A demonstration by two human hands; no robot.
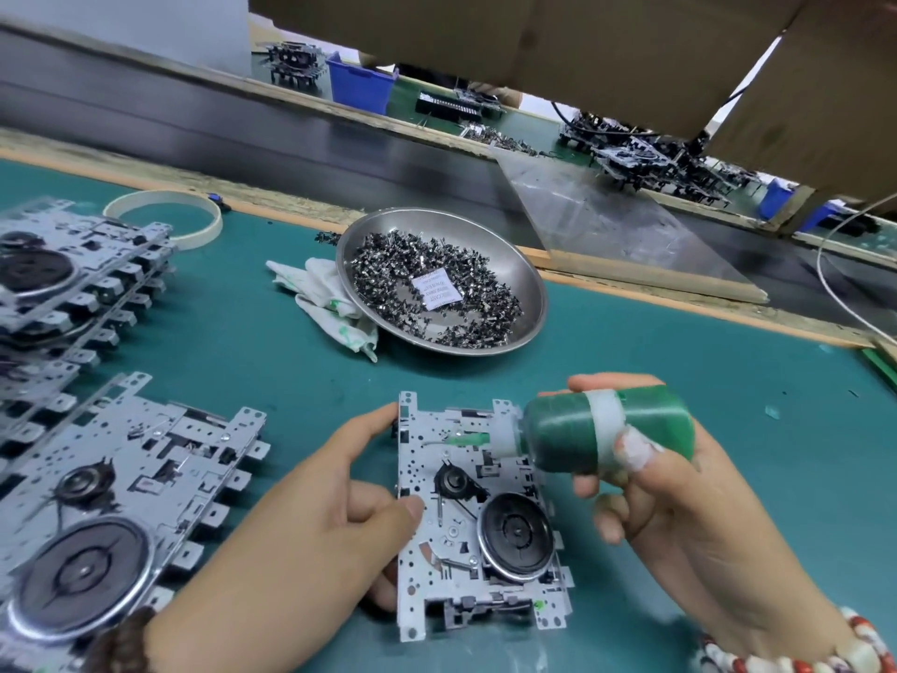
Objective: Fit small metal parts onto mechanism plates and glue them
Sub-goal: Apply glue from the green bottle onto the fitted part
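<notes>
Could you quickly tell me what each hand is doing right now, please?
Left hand: grips the silver metal mechanism plate by its left edge.
Right hand: holds the green plastic glue bottle.

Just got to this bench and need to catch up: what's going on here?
A person is gluing a mechanism plate on the green mat. The left hand holds the plate's edge; the right hand tilts a green glue bottle, nozzle at the plate's top. More plates lie to the left; a steel dish of small parts sits behind.
</notes>
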